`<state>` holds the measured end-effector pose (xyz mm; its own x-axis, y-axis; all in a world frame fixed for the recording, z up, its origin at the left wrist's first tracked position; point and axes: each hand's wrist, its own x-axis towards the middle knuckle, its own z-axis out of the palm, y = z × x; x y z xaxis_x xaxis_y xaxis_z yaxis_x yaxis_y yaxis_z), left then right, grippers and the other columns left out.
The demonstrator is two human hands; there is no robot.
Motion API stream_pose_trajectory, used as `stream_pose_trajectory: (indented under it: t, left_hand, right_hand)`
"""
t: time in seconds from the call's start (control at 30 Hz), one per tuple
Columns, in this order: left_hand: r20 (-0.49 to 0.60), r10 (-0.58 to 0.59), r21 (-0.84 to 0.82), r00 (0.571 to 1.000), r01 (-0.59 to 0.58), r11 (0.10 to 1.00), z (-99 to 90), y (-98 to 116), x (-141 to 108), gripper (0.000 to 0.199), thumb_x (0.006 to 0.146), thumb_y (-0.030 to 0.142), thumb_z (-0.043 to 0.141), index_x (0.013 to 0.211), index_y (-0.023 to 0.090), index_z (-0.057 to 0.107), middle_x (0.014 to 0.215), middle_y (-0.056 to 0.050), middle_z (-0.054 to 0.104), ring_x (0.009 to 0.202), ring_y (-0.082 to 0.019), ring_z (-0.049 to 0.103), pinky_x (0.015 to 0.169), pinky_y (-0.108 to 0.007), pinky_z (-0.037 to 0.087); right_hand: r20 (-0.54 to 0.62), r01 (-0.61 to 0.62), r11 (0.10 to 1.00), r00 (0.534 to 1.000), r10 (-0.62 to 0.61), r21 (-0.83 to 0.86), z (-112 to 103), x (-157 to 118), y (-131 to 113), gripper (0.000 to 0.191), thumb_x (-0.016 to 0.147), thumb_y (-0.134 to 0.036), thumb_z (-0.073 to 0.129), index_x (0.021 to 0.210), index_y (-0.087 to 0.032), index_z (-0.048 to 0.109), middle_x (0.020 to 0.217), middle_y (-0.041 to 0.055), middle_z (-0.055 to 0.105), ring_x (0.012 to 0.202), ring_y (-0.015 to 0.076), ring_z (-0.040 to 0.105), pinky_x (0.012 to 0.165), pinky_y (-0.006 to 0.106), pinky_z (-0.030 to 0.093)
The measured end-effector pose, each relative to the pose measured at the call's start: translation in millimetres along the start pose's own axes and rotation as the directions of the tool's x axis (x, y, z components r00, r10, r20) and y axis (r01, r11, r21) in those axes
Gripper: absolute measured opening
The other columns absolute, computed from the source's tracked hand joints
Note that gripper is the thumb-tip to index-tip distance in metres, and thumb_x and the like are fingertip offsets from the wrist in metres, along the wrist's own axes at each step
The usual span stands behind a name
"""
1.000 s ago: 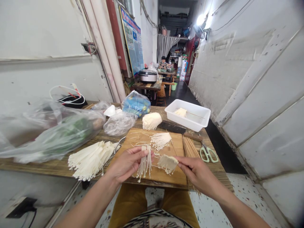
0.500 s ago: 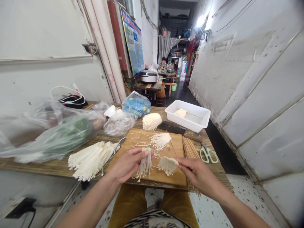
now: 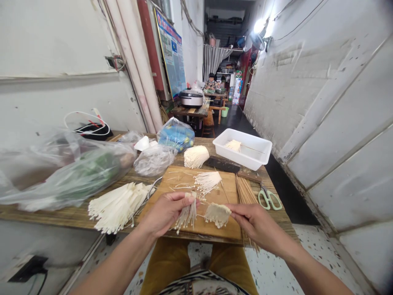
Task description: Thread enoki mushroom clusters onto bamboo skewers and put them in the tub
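"What does the left hand (image 3: 166,214) have?"

"A thin bunch of enoki mushrooms (image 3: 188,215), clamped between thumb and fingers at its top, with the stems hanging down over the cutting board (image 3: 227,205). Whether the tips touch the wood, the view does not show."

"And the right hand (image 3: 256,223)?"

"Its thumb and fingers are pinched together on a flat clump of mushroom base (image 3: 217,215), also held over the board, a little apart from the left hand's bunch."

"How will that stuff handle?"

"Very light and soft, by the look of it. The stems seem thin and limp, likely to snap or tear under a hard squeeze, and perhaps a bit slippery if damp. The spongy base looks like the firmest part, so that seems the best place to take hold, with a gentle pinch."

"What lies around them?"

"A loose bunch (image 3: 207,182) on the board, a big heap of enoki (image 3: 116,207) on the wooden table (image 3: 46,214), another bunch (image 3: 196,157) behind the board, a white plastic tub (image 3: 242,160) with more inside, and bamboo skewers (image 3: 245,196) and green-handled scissors (image 3: 269,200) off to the right"
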<state>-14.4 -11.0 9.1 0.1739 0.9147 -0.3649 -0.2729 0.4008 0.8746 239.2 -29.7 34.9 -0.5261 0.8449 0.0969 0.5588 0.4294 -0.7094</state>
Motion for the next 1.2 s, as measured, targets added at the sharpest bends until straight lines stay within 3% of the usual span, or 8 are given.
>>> stream_pose_trajectory:
  t: [0.37,0.7,1.2]
  left_hand:
    - [0.0,0.017,0.077,1.0,-0.017,0.997,5.7,-0.1,-2.6,0.032,0.051,0.039,0.085,0.068,0.014,0.075,0.066,-0.005,0.071,0.064,-0.013,0.059,0.065,-0.022,0.046]
    - [0.016,0.02,-0.05,1.0,-0.02,0.999,11.4,1.5,-2.5,0.038,0.055,0.037,0.084,0.084,0.014,0.075,0.076,-0.006,0.073,0.073,-0.014,0.063,0.071,-0.023,0.049]
    - [0.18,-0.029,-0.074,0.983,0.043,0.996,4.9,4.0,-4.3,0.032,0.069,0.033,0.077,0.092,0.011,0.073,0.084,-0.011,0.074,0.076,-0.017,0.068,0.072,-0.024,0.053]
  right_hand:
    - [0.026,0.001,1.0,1.0,-0.002,0.011,0.4,2.2,1.9,0.036,0.092,-0.02,0.046,0.123,-0.03,0.061,0.113,0.0015,0.069,0.099,0.0207,0.066,0.085,0.034,0.052]
    - [0.044,-0.011,0.989,0.999,0.005,0.15,-8.0,4.7,5.0,0.034,0.094,-0.025,0.045,0.125,-0.028,0.06,0.117,0.0017,0.067,0.104,0.0202,0.064,0.091,0.034,0.049]
    - [0.085,-0.049,0.988,0.996,0.037,0.148,-9.6,5.5,3.7,0.033,0.094,-0.028,0.046,0.123,-0.026,0.062,0.111,0.0018,0.071,0.097,0.02,0.066,0.088,0.035,0.05]
